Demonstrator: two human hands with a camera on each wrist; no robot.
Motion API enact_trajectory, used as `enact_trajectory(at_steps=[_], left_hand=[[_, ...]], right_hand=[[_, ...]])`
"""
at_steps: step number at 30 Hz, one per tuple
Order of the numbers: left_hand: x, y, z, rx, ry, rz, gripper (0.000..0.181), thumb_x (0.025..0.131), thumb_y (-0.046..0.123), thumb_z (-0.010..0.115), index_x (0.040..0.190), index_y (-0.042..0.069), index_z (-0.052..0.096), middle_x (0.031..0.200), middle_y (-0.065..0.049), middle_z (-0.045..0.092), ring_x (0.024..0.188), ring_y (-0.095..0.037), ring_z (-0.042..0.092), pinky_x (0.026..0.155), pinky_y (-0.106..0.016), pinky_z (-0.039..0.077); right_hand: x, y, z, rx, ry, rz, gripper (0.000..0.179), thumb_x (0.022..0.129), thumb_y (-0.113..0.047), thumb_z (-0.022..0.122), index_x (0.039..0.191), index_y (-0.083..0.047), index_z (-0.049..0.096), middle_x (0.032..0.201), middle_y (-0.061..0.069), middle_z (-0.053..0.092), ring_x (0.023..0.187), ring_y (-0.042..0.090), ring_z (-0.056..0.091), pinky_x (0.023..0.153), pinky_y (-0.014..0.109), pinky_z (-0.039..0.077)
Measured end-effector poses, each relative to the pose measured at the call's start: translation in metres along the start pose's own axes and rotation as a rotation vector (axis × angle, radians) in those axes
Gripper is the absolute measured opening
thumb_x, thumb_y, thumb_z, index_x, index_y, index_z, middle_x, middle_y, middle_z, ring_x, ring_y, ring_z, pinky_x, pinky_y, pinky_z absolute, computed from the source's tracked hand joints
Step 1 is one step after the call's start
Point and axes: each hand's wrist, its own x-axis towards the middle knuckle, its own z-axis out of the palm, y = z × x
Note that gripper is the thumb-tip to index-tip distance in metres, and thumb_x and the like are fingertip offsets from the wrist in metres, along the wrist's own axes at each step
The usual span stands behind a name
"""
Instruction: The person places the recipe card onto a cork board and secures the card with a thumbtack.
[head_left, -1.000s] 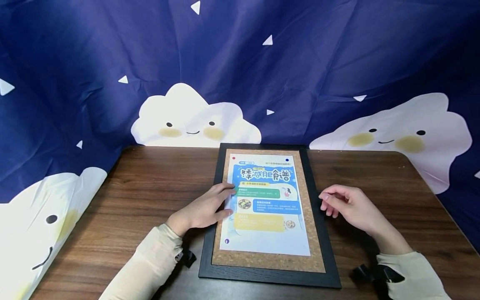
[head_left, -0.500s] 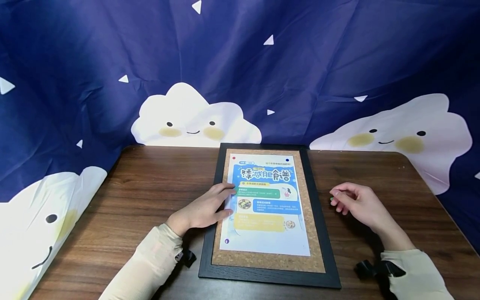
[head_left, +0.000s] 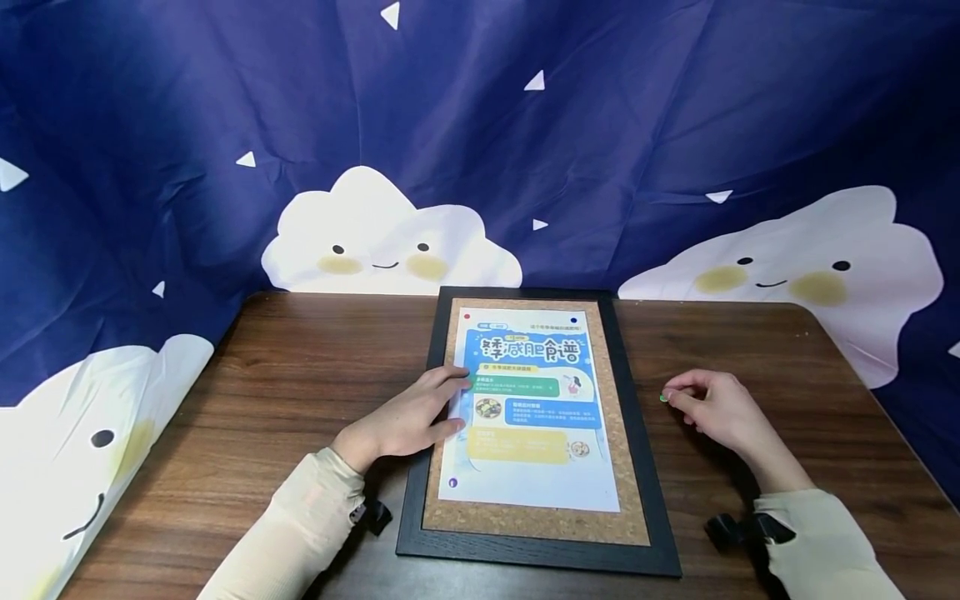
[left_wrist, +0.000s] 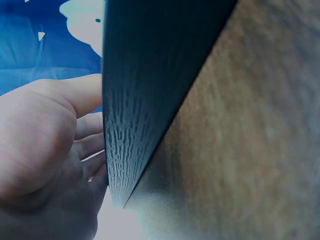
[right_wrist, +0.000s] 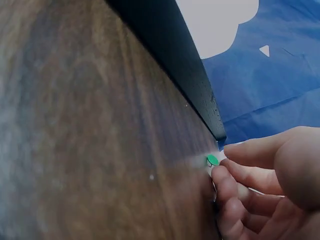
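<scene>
A printed poster lies on a black-framed cork board. One red thumbtack sits at its top left corner, a blue thumbtack at the top right and a purple thumbtack at the bottom left. My left hand rests across the board's left frame, fingertips on the poster's left edge. Right of the board, my right hand pinches a green thumbtack between thumb and fingers. In the left wrist view, the frame's side hides the fingertips.
The board lies on a brown wooden table. Behind and around the table hangs a dark blue cloth printed with white clouds and triangles. Each wrist wears a small black camera, such as the one on the right.
My right hand has shifted slightly right, away from the board's frame, and the green thumbtack now shows at its fingertips. The left hand and the board have stayed put.
</scene>
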Motion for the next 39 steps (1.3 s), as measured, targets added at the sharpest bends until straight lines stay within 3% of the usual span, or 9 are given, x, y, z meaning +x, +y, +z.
enact_trajectory(at_steps=[5, 11, 13, 17, 19, 24, 34, 39], left_hand=[[-0.001, 0.001, -0.001, -0.008, 0.0, -0.001, 0.059, 0.109, 0.019, 0.065, 0.158, -0.008, 0.046, 0.169, -0.023, 0.037, 0.158, -0.041, 0.035, 0.122, -0.056, 0.043], [-0.001, -0.004, 0.002, -0.017, 0.011, 0.024, 0.06, 0.111, 0.023, 0.063, 0.158, -0.009, 0.046, 0.169, -0.024, 0.037, 0.158, -0.041, 0.035, 0.122, -0.053, 0.043], [0.001, -0.013, 0.008, -0.002, 0.024, 0.042, 0.058, 0.112, 0.027, 0.061, 0.158, -0.007, 0.047, 0.169, -0.022, 0.037, 0.157, -0.039, 0.035, 0.122, -0.051, 0.044], [0.0, -0.007, 0.005, 0.02, 0.002, 0.009, 0.056, 0.112, 0.024, 0.061, 0.158, -0.005, 0.048, 0.17, -0.021, 0.036, 0.158, -0.038, 0.036, 0.122, -0.052, 0.044], [-0.001, 0.002, -0.001, 0.031, -0.013, -0.01, 0.055, 0.111, 0.02, 0.063, 0.157, -0.006, 0.048, 0.17, -0.022, 0.036, 0.158, -0.039, 0.036, 0.121, -0.053, 0.044], [-0.001, 0.003, -0.002, 0.029, -0.015, -0.017, 0.056, 0.111, 0.02, 0.063, 0.158, -0.006, 0.047, 0.171, -0.021, 0.036, 0.159, -0.039, 0.035, 0.122, -0.053, 0.044], [-0.001, 0.003, -0.002, 0.013, -0.018, -0.026, 0.056, 0.11, 0.018, 0.064, 0.158, -0.007, 0.047, 0.171, -0.022, 0.035, 0.16, -0.039, 0.034, 0.123, -0.053, 0.042], [0.0, -0.004, 0.001, -0.017, 0.0, 0.01, 0.057, 0.111, 0.022, 0.063, 0.157, -0.007, 0.047, 0.17, -0.024, 0.035, 0.158, -0.041, 0.034, 0.122, -0.054, 0.043]], right_hand=[[0.002, -0.004, 0.002, -0.105, 0.004, 0.01, 0.022, 0.103, -0.018, 0.072, 0.112, 0.001, 0.076, 0.091, 0.011, 0.071, 0.082, 0.025, 0.059, 0.069, 0.034, 0.042], [0.002, -0.005, 0.003, -0.114, 0.004, -0.003, 0.014, 0.103, -0.015, 0.072, 0.106, -0.002, 0.076, 0.09, 0.009, 0.07, 0.081, 0.024, 0.058, 0.07, 0.034, 0.042], [0.0, -0.004, 0.002, -0.07, -0.001, -0.005, 0.014, 0.104, -0.013, 0.07, 0.107, -0.001, 0.076, 0.09, 0.01, 0.071, 0.078, 0.022, 0.06, 0.066, 0.033, 0.047], [-0.002, -0.001, 0.001, 0.117, -0.014, -0.017, 0.017, 0.107, -0.007, 0.064, 0.113, 0.008, 0.072, 0.093, 0.014, 0.077, 0.072, 0.016, 0.07, 0.063, 0.03, 0.06], [-0.002, 0.0, 0.001, 0.224, -0.014, -0.018, 0.02, 0.108, -0.004, 0.062, 0.117, 0.012, 0.07, 0.097, 0.017, 0.08, 0.074, 0.013, 0.074, 0.066, 0.029, 0.064], [-0.002, 0.001, -0.002, 0.406, -0.003, 0.023, 0.032, 0.11, -0.003, 0.06, 0.133, 0.018, 0.063, 0.103, 0.017, 0.082, 0.082, 0.008, 0.079, 0.076, 0.028, 0.066], [-0.003, 0.001, -0.004, 0.477, 0.026, 0.033, 0.035, 0.11, -0.006, 0.06, 0.136, 0.018, 0.061, 0.099, 0.001, 0.083, 0.085, 0.007, 0.08, 0.079, 0.027, 0.066], [-0.007, -0.002, -0.003, 0.48, 0.046, 0.019, 0.032, 0.11, -0.002, 0.06, 0.132, 0.02, 0.062, 0.092, -0.001, 0.082, 0.08, 0.009, 0.08, 0.075, 0.029, 0.066]])
